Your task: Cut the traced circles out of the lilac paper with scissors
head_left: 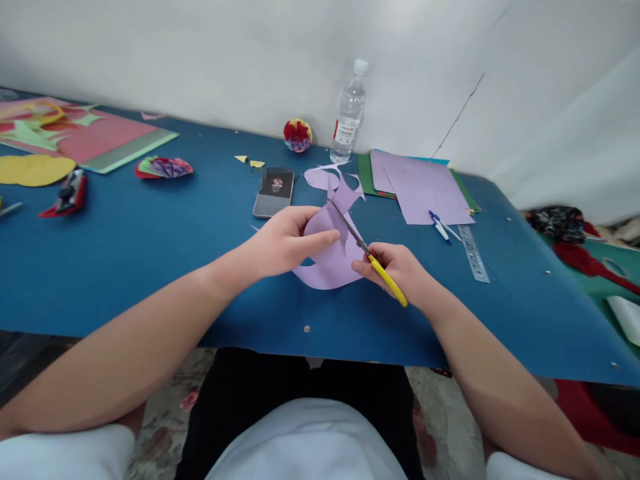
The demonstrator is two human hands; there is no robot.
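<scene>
Paper, lilac and apparently only part-cut, is pinched in the left grip, scissors clasped in the right grip meeting it, with trimmed scraps beyond both and 2 seemingly uncut sheets beyond the right grip.

No legible text: only too-small print on the red-and-white label of the bottle
</scene>
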